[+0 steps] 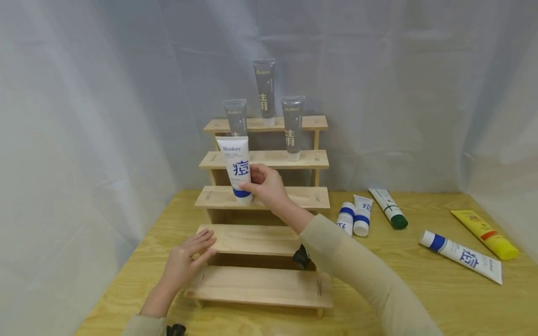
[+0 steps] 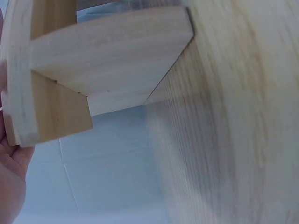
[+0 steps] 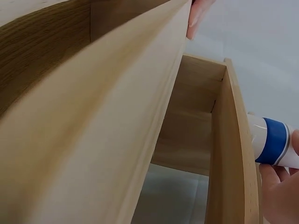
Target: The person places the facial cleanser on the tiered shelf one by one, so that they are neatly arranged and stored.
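My right hand [image 1: 269,186] pinches a white squeeze tube [image 1: 234,161] with blue lettering and a blue band, thumb in front and fingers behind. The tube stands cap down at the left part of the middle step of a wooden tiered rack [image 1: 260,239]. In the right wrist view its white cap and blue band [image 3: 273,140] show right at the step's edge. My left hand [image 1: 185,259], fingers extended, rests on the left end of the step below. Grey tubes stand cap down higher up: one [image 1: 265,93] on the top step, two [image 1: 293,126] on the one beneath.
Right of the rack, more tubes lie on the wooden table [image 1: 378,280]: two white-and-blue ones [image 1: 362,214] side by side, another [image 1: 462,255] nearer, a green-capped tube [image 1: 388,207] and a yellow one [image 1: 485,233]. A pale curtain [image 1: 378,93] hangs behind.
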Tool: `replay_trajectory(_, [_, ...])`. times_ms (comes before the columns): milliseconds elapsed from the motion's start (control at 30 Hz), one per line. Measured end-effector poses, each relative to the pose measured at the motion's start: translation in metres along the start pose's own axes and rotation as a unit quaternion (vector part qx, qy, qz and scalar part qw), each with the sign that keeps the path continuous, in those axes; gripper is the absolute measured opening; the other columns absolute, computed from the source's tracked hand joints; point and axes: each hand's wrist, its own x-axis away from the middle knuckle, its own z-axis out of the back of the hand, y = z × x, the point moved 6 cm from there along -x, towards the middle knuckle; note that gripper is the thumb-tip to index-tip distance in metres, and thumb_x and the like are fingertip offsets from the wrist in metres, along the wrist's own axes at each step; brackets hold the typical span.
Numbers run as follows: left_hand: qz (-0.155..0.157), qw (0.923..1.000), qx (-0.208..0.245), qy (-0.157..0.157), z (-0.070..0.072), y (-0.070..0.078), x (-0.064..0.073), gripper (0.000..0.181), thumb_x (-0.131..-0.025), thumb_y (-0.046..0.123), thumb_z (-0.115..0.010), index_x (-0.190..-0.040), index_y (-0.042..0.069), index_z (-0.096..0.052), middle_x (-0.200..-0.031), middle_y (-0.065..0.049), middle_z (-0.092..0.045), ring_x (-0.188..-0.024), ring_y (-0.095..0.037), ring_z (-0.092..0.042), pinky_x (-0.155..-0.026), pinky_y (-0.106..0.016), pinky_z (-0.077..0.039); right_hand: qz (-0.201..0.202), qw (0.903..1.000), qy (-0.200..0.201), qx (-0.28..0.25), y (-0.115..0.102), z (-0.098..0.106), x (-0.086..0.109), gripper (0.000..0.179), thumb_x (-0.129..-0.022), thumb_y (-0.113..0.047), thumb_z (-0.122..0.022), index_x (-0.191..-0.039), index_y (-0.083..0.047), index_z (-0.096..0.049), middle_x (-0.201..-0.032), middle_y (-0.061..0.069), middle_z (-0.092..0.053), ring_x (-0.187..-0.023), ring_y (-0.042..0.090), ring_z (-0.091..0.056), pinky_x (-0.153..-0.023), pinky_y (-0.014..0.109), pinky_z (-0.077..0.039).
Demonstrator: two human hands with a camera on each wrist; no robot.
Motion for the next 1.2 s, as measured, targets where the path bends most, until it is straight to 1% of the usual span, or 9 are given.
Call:
replay_trajectory(133, [0.003,1.0,-0.001,-0.002,0.0,-0.001,0.0,0.029,-0.075,0.022,-0.069,-0.092,-0.001,-0.068,-0.104,-0.014,-0.062,-0.097,-0.029,-0.058,-0.086,-0.023,-0.042,0.009,1.0,-0.004,0.001,0.0,0.0,0.0,0.042,-0.075,0.002,-0.068,-0.113,0.006,-0.053,-0.108,0.019,-0.059,-0.096,0.026,-0.058,-0.083,0.027,-0.049])
replay_trajectory(267, [0.0,1.0,0.001,0.0,0.0,0.0,0.0,0.029,-0.075,0.023,-0.068,-0.092,-0.001,-0.068,-0.104,-0.014,-0.062,-0.096,-0.029,-0.058,-0.085,-0.025,-0.043,0.007,0.9999,-0.008,0.0,0.001,0.0,0.0,0.043,-0.076,0.001,-0.068,-0.115,0.006,-0.051,-0.11,0.02,-0.058,-0.098,0.026,-0.057,-0.084,0.027,-0.048])
replay_trajectory(433, [-0.012,0.9999,0.0,0.006,0.0,0.001,-0.001,0.03,-0.077,0.025,-0.066,-0.091,-0.001,-0.068,-0.102,-0.015,-0.062,-0.095,-0.029,-0.059,-0.081,-0.029,-0.046,-0.02,0.9997,-0.015,-0.005,0.004,0.003,0.003,0.047,-0.077,-0.003,-0.068,-0.119,0.002,-0.05,-0.114,0.016,-0.057,-0.101,0.023,-0.056,-0.085,0.026,-0.047])
replay_trajectory(600, [-0.014,0.9999,0.001,0.01,0.0,0.002,-0.001,0.031,-0.078,0.027,-0.065,-0.091,-0.001,-0.068,-0.103,-0.015,-0.062,-0.094,-0.029,-0.059,-0.083,-0.028,-0.045,-0.036,0.9988,-0.019,-0.029,0.001,0.011,0.01,0.046,-0.076,-0.008,-0.07,-0.119,-0.003,-0.053,-0.114,0.01,-0.057,-0.101,0.02,-0.055,-0.087,0.027,-0.046])
replay_trajectory(700, [-0.015,0.9998,0.0,0.012,0.001,0.002,0.0,0.031,-0.078,0.027,-0.065,-0.091,-0.001,-0.068,-0.102,-0.015,-0.062,-0.094,-0.029,-0.059,-0.082,-0.028,-0.045,-0.047,0.9981,-0.02,-0.035,0.0,0.017,0.016,0.044,-0.076,-0.01,-0.07,-0.117,-0.003,-0.054,-0.114,0.009,-0.058,-0.103,0.02,-0.055,-0.087,0.027,-0.047])
replay_trajectory(867, [-0.008,0.9999,0.002,0.011,0.001,0.0,0.0,0.027,-0.071,0.018,-0.071,-0.09,-0.001,-0.068,-0.102,-0.015,-0.062,-0.095,-0.028,-0.059,-0.087,-0.018,-0.041,-0.066,0.9974,-0.016,-0.025,0.003,0.032,0.029,0.041,-0.078,-0.01,-0.069,-0.116,-0.002,-0.054,-0.114,0.011,-0.058,-0.103,0.02,-0.055,-0.086,0.025,-0.047])
replay_trajectory(967, [-0.004,0.9999,0.002,0.009,0.0,0.0,-0.001,0.027,-0.071,0.017,-0.072,-0.09,-0.001,-0.068,-0.103,-0.015,-0.062,-0.095,-0.028,-0.059,-0.088,-0.015,-0.038,-0.069,0.9973,-0.016,-0.021,0.005,0.043,0.038,0.04,-0.079,-0.011,-0.068,-0.115,-0.002,-0.054,-0.113,0.01,-0.058,-0.102,0.019,-0.055,-0.086,0.025,-0.047])
replay_trajectory(1100, [-0.004,0.9999,0.002,0.011,0.0,0.001,-0.001,0.028,-0.074,0.023,-0.069,-0.09,-0.001,-0.068,-0.102,-0.015,-0.062,-0.095,-0.029,-0.059,-0.087,-0.017,-0.039,-0.061,0.9978,-0.021,-0.012,0.005,0.058,0.048,0.039,-0.08,-0.011,-0.066,-0.116,0.001,-0.053,-0.114,0.015,-0.057,-0.102,0.02,-0.055,-0.088,0.028,-0.046])
replay_trajectory(1200, [-0.003,0.9999,-0.001,0.01,0.0,0.0,-0.001,0.028,-0.074,0.023,-0.069,-0.09,0.0,-0.068,-0.102,-0.015,-0.062,-0.095,-0.028,-0.059,-0.089,-0.015,-0.037,-0.054,0.9983,-0.023,-0.002,0.005,0.07,0.055,0.039,-0.08,-0.01,-0.066,-0.115,0.003,-0.053,-0.114,0.018,-0.056,-0.102,0.022,-0.055,-0.088,0.03,-0.046])
